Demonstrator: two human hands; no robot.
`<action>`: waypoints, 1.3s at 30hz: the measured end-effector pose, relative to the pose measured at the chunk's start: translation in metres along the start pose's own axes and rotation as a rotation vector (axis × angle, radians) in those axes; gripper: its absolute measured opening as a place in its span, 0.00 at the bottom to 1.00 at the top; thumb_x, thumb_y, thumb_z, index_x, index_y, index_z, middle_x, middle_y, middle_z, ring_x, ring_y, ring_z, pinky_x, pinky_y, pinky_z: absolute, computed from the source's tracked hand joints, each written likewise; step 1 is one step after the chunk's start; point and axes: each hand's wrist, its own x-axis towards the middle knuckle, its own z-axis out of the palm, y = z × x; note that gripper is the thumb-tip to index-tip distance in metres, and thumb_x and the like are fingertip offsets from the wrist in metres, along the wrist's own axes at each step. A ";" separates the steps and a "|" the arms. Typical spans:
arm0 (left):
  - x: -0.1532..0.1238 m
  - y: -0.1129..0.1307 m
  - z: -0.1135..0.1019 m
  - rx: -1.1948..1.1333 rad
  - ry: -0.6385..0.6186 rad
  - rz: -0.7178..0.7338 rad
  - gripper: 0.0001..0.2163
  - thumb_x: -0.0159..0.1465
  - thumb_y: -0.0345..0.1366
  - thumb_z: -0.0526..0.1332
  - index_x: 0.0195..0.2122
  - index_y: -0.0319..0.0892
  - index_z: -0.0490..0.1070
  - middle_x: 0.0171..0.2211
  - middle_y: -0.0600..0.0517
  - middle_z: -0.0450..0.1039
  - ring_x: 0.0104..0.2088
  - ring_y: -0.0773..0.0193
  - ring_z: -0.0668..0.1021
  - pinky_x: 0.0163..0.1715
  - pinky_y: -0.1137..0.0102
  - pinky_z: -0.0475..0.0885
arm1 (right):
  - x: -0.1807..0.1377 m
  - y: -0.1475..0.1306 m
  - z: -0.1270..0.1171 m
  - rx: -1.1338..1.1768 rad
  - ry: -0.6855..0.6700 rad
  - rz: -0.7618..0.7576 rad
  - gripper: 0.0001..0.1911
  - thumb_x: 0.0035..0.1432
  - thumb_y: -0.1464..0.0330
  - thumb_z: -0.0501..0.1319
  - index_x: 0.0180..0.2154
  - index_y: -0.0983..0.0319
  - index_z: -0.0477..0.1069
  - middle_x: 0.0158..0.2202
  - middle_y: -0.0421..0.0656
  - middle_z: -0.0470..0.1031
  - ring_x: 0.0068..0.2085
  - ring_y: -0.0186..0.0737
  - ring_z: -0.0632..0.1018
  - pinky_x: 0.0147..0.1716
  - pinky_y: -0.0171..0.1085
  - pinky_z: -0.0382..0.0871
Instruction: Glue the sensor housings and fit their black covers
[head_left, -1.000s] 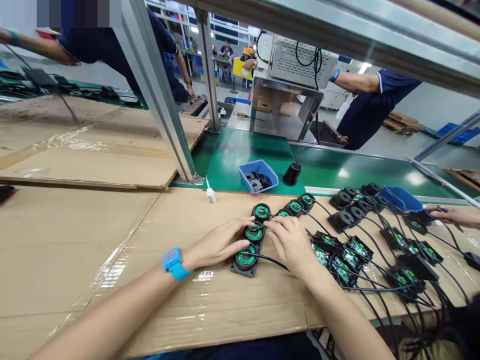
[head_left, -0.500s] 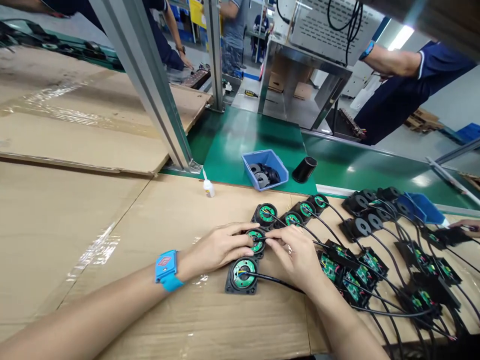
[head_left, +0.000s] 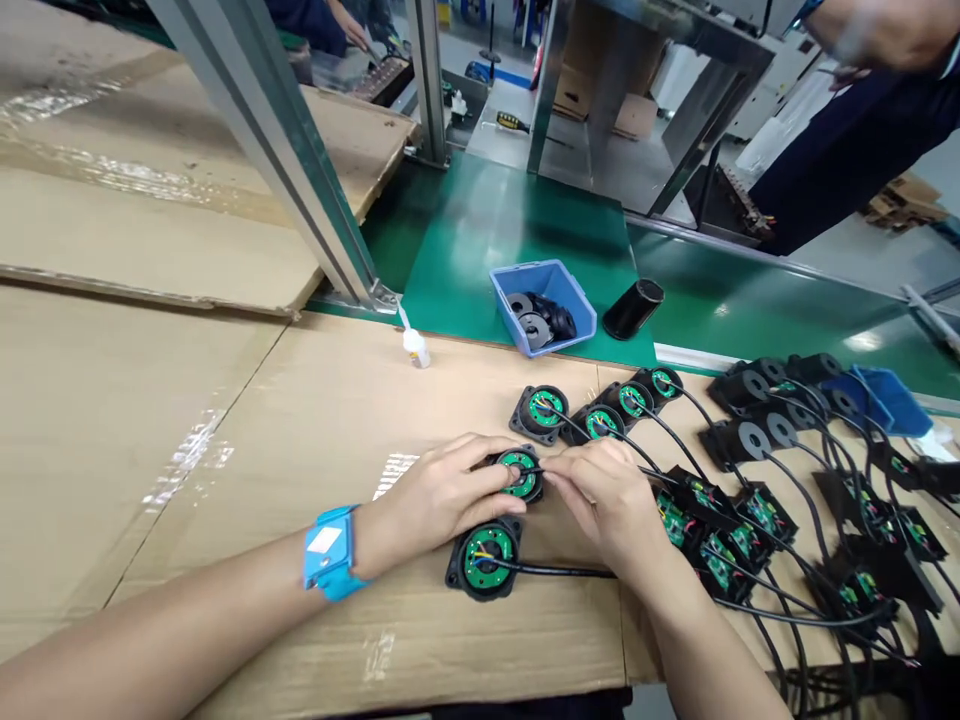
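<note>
- The left part of the counter is bare cardboard up to the raised sheet's edge, giving open room to slide things.
- The left hand has gathered in since a second ago, when its thumb splayed toward the lower housing; its grip is now partly closed around the middle housing, though how firmly I cannot tell.
- That middle housing sits between both hands, green board facing up; the upper housing lies just beyond it.
- The right hand's grip, looser a second ago, is now a narrow pinch on the black cable at the housing's right side. The work seems centred on that cable's entry.
- Further right, leads and circuit boards crowd the counter, so the right arm has little sideways room; the front edge is near its forearm.
</note>
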 end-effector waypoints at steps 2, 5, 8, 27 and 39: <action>-0.001 0.000 -0.008 -0.052 0.041 0.021 0.13 0.73 0.44 0.58 0.47 0.41 0.76 0.53 0.43 0.77 0.54 0.56 0.79 0.54 0.62 0.78 | -0.003 -0.005 -0.009 0.007 0.049 0.022 0.09 0.68 0.72 0.63 0.49 0.59 0.76 0.45 0.45 0.82 0.44 0.42 0.79 0.48 0.44 0.71; -0.008 0.003 -0.027 -0.127 0.091 0.096 0.18 0.71 0.52 0.59 0.46 0.41 0.75 0.49 0.42 0.77 0.50 0.57 0.79 0.51 0.64 0.79 | -0.013 -0.019 -0.030 0.129 -0.065 0.060 0.12 0.66 0.65 0.66 0.51 0.59 0.73 0.45 0.44 0.81 0.46 0.41 0.79 0.49 0.42 0.72; -0.021 0.014 -0.039 -0.142 0.054 0.180 0.23 0.64 0.58 0.64 0.44 0.40 0.73 0.43 0.43 0.77 0.42 0.58 0.80 0.42 0.65 0.80 | -0.025 -0.031 -0.045 0.269 -0.432 0.129 0.18 0.62 0.55 0.69 0.48 0.57 0.73 0.41 0.42 0.80 0.44 0.42 0.80 0.44 0.39 0.73; -0.043 0.042 -0.011 0.033 0.057 0.124 0.11 0.67 0.39 0.67 0.43 0.37 0.74 0.45 0.39 0.80 0.43 0.55 0.84 0.41 0.64 0.84 | -0.034 -0.033 -0.027 0.338 -0.290 0.152 0.04 0.69 0.69 0.62 0.45 0.59 0.75 0.33 0.39 0.75 0.34 0.33 0.75 0.35 0.33 0.68; -0.034 0.028 -0.019 -0.083 0.084 0.013 0.12 0.71 0.44 0.61 0.45 0.41 0.75 0.46 0.43 0.77 0.44 0.60 0.82 0.43 0.68 0.81 | -0.018 -0.019 -0.041 0.235 -0.135 0.130 0.05 0.68 0.69 0.63 0.45 0.60 0.76 0.40 0.41 0.80 0.43 0.35 0.78 0.45 0.34 0.71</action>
